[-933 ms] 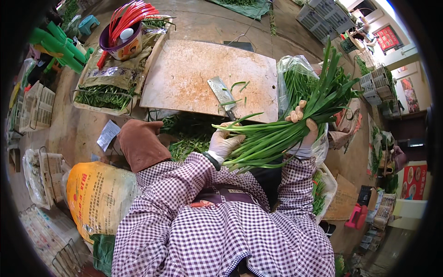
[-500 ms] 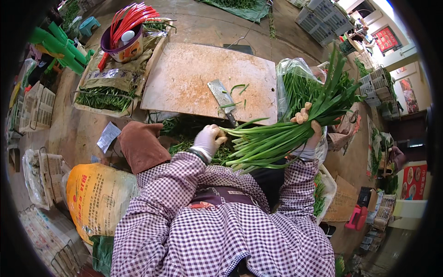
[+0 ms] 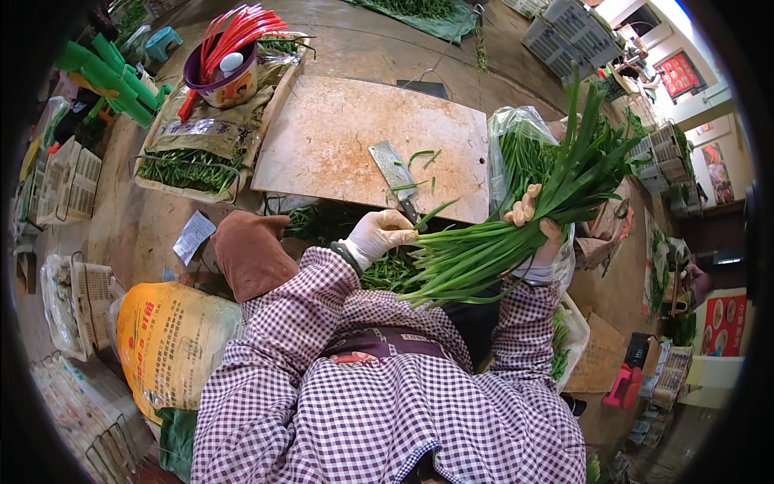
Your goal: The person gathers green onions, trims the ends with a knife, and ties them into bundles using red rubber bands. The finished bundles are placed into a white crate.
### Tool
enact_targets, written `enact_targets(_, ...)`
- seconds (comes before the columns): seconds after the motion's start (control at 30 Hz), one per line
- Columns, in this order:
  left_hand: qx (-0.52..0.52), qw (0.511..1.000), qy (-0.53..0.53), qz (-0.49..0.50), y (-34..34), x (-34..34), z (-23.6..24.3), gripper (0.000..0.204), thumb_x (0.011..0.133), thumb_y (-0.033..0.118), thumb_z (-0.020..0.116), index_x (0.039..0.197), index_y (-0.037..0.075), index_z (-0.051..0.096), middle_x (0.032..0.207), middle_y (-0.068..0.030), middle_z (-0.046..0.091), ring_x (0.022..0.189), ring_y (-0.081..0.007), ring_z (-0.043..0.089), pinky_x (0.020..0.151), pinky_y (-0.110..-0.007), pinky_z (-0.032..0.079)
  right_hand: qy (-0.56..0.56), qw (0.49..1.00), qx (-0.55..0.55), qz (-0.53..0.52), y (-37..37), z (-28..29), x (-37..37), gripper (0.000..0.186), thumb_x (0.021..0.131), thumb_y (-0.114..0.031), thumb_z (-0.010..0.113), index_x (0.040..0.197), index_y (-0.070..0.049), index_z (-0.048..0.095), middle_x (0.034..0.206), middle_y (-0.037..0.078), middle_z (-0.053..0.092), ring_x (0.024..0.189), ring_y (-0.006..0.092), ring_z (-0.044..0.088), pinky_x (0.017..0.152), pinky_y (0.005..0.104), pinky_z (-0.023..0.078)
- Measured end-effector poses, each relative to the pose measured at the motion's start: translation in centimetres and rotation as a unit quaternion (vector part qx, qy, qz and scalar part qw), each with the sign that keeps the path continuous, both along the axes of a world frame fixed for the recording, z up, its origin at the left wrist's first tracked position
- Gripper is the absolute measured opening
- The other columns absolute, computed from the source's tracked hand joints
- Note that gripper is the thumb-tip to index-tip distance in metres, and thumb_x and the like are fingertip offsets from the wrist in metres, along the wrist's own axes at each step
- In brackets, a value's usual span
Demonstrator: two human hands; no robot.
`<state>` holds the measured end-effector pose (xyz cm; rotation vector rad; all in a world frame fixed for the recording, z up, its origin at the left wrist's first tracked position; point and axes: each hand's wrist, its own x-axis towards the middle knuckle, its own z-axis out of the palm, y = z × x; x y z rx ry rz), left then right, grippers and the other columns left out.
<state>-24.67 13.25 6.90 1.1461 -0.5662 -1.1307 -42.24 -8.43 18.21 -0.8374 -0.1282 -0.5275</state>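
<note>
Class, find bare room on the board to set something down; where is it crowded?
Bare: the left half of the board, between crate and cleaver. Crowded: right of centre, with cleaver and green scraps, and the near right corner, by the held bunch.

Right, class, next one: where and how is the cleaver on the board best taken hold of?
Probably by its dark handle, coming from the person's side. The cleaver lies flat on the board, its broad blade pointing away from the person and the handle angled back to the near edge, close to the left hand.
</note>
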Motion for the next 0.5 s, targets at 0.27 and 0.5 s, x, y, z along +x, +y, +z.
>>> enact_targets(0.27, 0.032, 0.988, -0.100, 0.117, 1.1, -0.4, -1.3, 0.010, 0.081, 0.007, 0.072, 0.084, 0.000, 0.067, 0.079, -0.0016, 0.062, 0.072, -0.0095, 0.058, 0.066, -0.023, 0.048, 0.013, 1.000, -0.023, -0.013, 0.6, 0.3, -0.1, 0.050, 0.082, -0.006, 0.061, 0.126, 0.005, 0.040, 0.088, 0.012, 0.059, 0.086, 0.0237, 0.061, 0.087, 0.0385, 0.050)
enact_targets(0.5, 0.222, 0.895, -0.387, -0.006, 3.2, 1.1, -1.4, 0.020, 0.072, 0.017, 0.078, 0.079, 0.001, 0.068, 0.073, -0.0087, 0.061, 0.070, -0.0186, 0.059, 0.065, -0.031, 0.047, 0.034, 0.982, -0.156, 0.101, -3.8, -4.0, -1.3, 0.045, 0.088, -0.010, 0.062, 0.126, 0.002, 0.043, 0.090, 0.012, 0.061, 0.079, 0.0227, 0.062, 0.082, 0.0381, 0.048)
